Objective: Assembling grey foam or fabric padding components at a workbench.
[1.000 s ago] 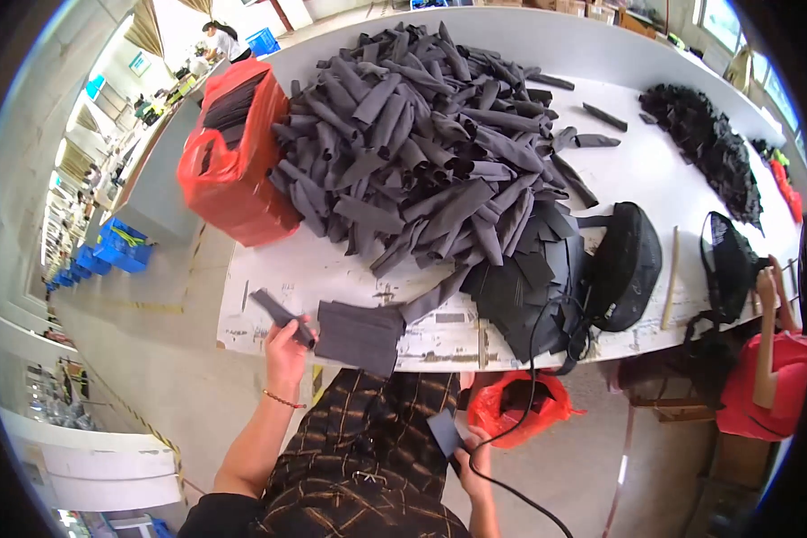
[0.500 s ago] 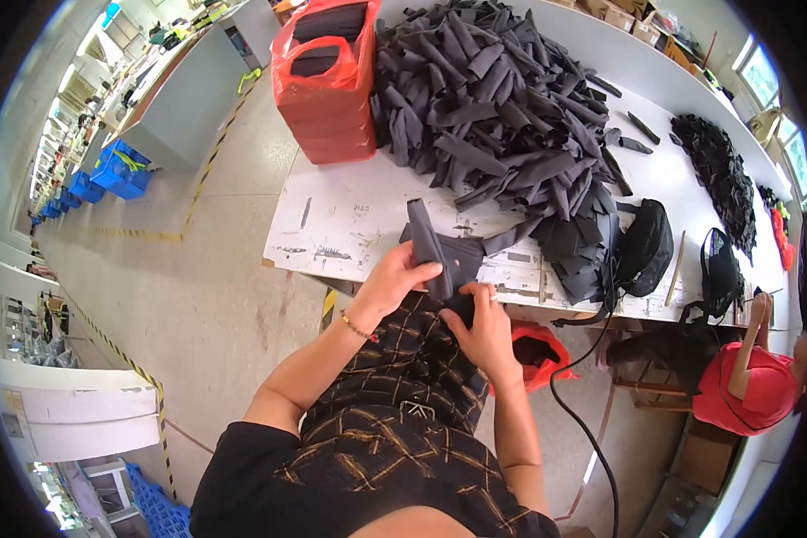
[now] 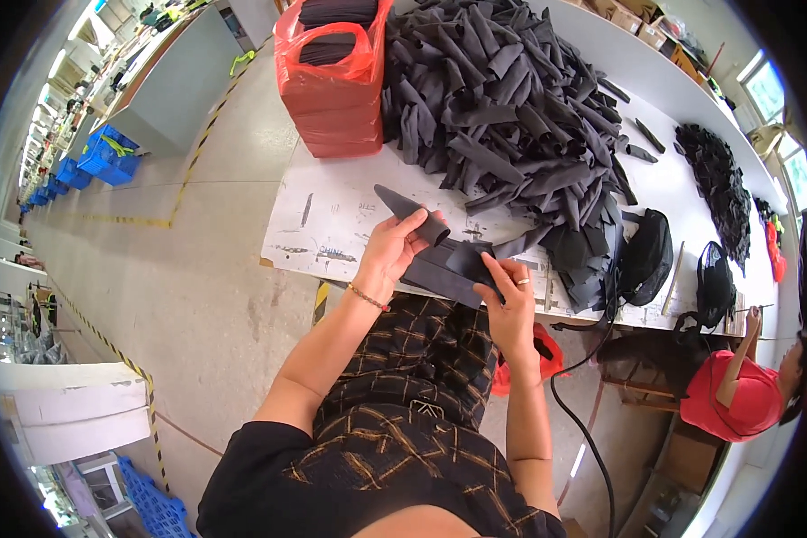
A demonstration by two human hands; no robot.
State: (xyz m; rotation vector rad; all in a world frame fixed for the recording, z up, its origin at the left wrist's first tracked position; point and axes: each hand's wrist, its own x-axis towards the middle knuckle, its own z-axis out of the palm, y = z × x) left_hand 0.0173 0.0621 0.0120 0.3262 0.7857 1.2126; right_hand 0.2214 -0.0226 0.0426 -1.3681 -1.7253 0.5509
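The dark fabric piece (image 3: 446, 267) is now lifted just above the near edge of the worktop (image 3: 332, 224), held between both hands, where half a second ago the hands had only just closed on it and a second ago it still lay flat by that edge. The left hand (image 3: 387, 255) has its fingers curled shut around a narrow dark strip (image 3: 412, 215) that sticks up and to the left from the piece, thumb pressed against it. The right hand (image 3: 509, 300) pinches the piece's right end, fingers bent and closed on the cloth, a ring on one finger. So the work has passed from fetching to handling: strip and piece are brought together in the air, though whether they are one part or two overlapping ones is hard to tell at this size.

Behind the hands, toward the middle of the worktop, rises the big heap of dark strips (image 3: 511, 99). At the far left corner stands a red bag (image 3: 332, 81) stuffed with dark material. Near the right end lie two black waist bags (image 3: 646, 255). Past the right edge a person in a red shirt (image 3: 726, 399) sits low.
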